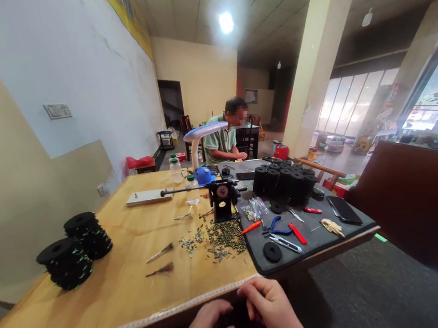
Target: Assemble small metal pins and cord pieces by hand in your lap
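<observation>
My left hand (209, 325) is low in the view, below the table's front edge, its fingers curved and apart with nothing between them. Just right of it, my right hand (267, 305) has thumb and fingertips pressed together at the edge; anything in that pinch is too small to make out. The hands do not touch. Beyond them on the wooden table (126, 293) lie a pile of small metallic pieces (226, 236), some coloured beads (191, 244) and two brushes (161, 252). A black winding device (223, 200) with a long rod stands behind the pile.
Black spools (63, 264) stand at the left, more black spools (283, 178) at the back right. Blue pliers (278, 228), a red-handled tool (297, 233), snips (285, 242) and a phone (344, 209) lie on the dark mat (310, 248). A person (220, 140) sits behind a lamp (204, 130).
</observation>
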`<state>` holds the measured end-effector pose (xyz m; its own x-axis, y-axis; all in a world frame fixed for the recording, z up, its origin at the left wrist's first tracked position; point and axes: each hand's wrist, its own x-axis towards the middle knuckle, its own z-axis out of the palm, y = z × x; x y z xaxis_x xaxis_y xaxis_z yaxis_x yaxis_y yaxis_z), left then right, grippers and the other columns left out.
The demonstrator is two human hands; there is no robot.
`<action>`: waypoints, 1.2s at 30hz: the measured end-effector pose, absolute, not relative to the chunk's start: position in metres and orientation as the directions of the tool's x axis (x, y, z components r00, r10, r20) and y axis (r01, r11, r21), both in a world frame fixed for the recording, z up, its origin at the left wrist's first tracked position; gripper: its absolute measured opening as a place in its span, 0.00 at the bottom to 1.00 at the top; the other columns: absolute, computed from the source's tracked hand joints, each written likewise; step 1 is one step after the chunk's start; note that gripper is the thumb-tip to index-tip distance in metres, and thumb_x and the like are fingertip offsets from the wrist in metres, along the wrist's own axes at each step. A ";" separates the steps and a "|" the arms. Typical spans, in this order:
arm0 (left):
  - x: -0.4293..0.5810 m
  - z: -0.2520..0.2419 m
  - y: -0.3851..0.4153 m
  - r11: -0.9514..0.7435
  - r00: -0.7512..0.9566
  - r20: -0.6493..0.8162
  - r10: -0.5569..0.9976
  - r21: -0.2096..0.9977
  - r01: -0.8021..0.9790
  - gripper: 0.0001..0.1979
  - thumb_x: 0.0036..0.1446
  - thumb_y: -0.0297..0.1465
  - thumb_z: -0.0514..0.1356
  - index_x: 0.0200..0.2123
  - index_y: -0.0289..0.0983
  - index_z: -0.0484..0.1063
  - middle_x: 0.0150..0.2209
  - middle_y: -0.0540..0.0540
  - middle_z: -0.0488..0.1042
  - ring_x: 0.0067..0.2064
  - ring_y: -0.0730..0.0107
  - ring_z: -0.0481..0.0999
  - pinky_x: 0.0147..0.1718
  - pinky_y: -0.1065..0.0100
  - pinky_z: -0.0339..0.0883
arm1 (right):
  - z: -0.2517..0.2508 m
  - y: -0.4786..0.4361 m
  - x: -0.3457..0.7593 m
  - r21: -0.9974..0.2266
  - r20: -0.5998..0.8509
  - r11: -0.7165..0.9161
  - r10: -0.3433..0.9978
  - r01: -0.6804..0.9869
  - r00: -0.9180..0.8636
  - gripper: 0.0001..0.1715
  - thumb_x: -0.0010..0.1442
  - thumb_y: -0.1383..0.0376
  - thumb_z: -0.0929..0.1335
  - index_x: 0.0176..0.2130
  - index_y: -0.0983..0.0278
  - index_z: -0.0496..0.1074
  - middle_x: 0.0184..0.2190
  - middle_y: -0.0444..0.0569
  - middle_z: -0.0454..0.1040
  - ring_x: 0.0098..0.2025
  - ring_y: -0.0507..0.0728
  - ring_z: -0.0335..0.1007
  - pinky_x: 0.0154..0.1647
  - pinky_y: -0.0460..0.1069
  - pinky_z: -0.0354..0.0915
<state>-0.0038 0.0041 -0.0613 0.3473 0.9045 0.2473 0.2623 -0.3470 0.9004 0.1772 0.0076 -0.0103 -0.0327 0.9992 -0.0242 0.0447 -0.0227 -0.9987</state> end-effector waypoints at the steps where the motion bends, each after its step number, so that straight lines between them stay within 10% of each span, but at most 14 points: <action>1: -0.004 -0.052 0.002 -0.294 0.312 0.211 0.926 0.923 0.247 0.11 0.52 0.35 0.61 0.39 0.40 0.76 0.39 0.42 0.78 0.38 0.61 0.75 0.38 0.68 0.69 | -0.013 0.005 0.175 -0.995 -0.031 -0.025 0.997 0.093 -0.066 0.25 0.54 0.49 0.68 0.25 0.68 0.75 0.11 0.39 0.63 0.15 0.47 0.54 0.19 0.43 0.51; 17: 0.010 -0.020 0.009 0.168 0.230 -0.156 0.961 0.985 -0.032 0.13 0.46 0.38 0.65 0.24 0.33 0.71 0.21 0.52 0.69 0.26 0.72 0.65 0.28 0.71 0.60 | -0.024 -0.012 0.159 -0.949 -0.138 -0.045 0.949 0.312 -0.283 0.26 0.59 0.57 0.65 0.15 0.66 0.66 0.12 0.41 0.63 0.18 0.48 0.57 0.21 0.44 0.53; 21: 0.007 -0.021 0.008 0.087 0.208 -0.093 0.974 0.996 0.034 0.12 0.48 0.38 0.64 0.24 0.34 0.72 0.23 0.50 0.72 0.28 0.69 0.68 0.31 0.70 0.61 | -0.029 -0.010 0.166 -0.977 -0.168 -0.113 0.931 0.182 -0.325 0.14 0.58 0.58 0.67 0.33 0.67 0.75 0.20 0.44 0.72 0.20 0.50 0.63 0.19 0.43 0.55; 26: 0.007 -0.017 0.002 -0.161 0.178 0.118 0.977 0.955 0.248 0.11 0.53 0.35 0.61 0.24 0.36 0.73 0.26 0.47 0.73 0.31 0.66 0.70 0.32 0.69 0.61 | -0.027 -0.005 0.172 -0.994 -0.072 -0.089 0.963 -0.056 -0.260 0.31 0.53 0.53 0.71 0.53 0.62 0.66 0.46 0.56 0.74 0.43 0.60 0.71 0.28 0.46 0.67; 36: 0.001 -0.026 -0.003 -0.211 0.128 0.177 0.976 0.916 0.342 0.10 0.53 0.34 0.59 0.22 0.36 0.71 0.24 0.48 0.69 0.27 0.68 0.68 0.28 0.71 0.59 | -0.045 -0.002 0.148 -0.971 -0.140 -0.204 0.905 -0.122 -0.401 0.34 0.48 0.41 0.69 0.39 0.68 0.68 0.14 0.37 0.65 0.13 0.45 0.53 0.14 0.41 0.52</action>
<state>0.0007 -0.0028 -0.0255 0.1280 0.9759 0.1769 0.3425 -0.2109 0.9156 0.1477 -0.0020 -0.0451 -0.4013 0.9052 -0.1401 -0.1218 -0.2043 -0.9713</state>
